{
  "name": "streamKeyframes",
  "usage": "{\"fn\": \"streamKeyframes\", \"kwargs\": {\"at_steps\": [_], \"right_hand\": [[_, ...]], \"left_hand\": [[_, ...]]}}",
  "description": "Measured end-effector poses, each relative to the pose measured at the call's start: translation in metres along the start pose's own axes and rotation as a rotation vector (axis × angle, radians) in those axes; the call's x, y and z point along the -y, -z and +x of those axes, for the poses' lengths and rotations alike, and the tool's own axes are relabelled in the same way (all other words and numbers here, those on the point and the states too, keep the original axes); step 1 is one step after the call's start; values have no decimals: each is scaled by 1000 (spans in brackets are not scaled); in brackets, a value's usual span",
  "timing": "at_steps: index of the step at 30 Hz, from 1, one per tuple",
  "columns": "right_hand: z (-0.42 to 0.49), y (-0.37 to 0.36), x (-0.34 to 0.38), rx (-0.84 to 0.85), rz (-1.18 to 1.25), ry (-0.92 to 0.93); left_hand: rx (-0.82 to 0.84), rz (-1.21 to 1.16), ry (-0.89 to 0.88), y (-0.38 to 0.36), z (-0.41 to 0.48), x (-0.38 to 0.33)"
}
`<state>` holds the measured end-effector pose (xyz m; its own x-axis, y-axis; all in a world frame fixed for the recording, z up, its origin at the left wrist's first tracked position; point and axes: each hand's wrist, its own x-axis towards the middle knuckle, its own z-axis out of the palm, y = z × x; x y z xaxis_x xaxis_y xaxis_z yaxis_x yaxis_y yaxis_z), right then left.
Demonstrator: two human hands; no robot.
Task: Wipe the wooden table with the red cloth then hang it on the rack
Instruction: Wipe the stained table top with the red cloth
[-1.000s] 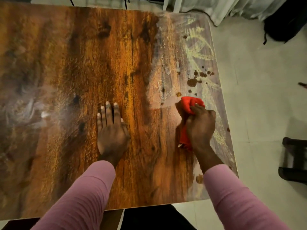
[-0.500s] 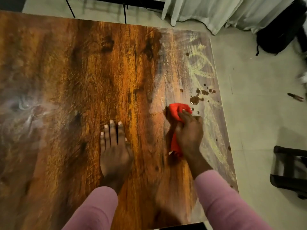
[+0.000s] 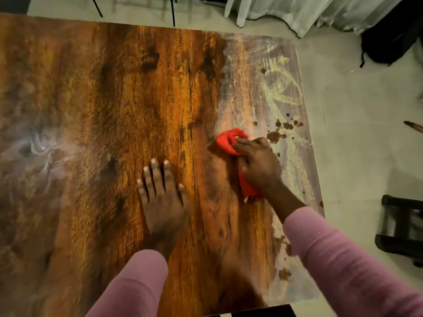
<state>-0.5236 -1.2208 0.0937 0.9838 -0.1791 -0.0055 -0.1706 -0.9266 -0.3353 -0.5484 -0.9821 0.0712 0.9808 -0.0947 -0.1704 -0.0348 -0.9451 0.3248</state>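
Dim, warm indoor light falls on the table: its middle glows orange while the near left corner sinks into brown shade. A pale, milky glare smears the left edge, and the right strip looks washed-out and grey. Soft shadows lie on the wood just left of the right hand and beneath its forearm. The left hand is fairly sharp; the right hand and the red cloth are slightly smeared. The pink sleeves, nearest the lens, are soft. The wide lens bows the table's edges, and the far corners go dark.
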Motion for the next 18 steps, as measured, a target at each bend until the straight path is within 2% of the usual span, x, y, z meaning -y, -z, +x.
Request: {"fn": "streamKeyframes", "kwargs": {"at_steps": [3,5,7,10,12,14,18], "right_hand": [[17,5,-17,-206,42,-520],[25,-2,6,-279,157,-709],[28,-10,40,-244,237,-652],[25,-20,69,-111,164,-209],[29,-16,48,-39,122,-53],[34,-5,18,-40,82,-160],[66,11,-9,-264,116,-637]], "left_hand": [[-24,7,-45,4,34,-18],[-47,21,-75,3,62,-31],[-66,26,-88,2,90,-44],[-92,16,-110,0,130,-62],[-113,11,-111,-2,152,-72],[-124,-3,-95,-5,165,-77],[-135,-15,-102,-11,167,-82]]}}
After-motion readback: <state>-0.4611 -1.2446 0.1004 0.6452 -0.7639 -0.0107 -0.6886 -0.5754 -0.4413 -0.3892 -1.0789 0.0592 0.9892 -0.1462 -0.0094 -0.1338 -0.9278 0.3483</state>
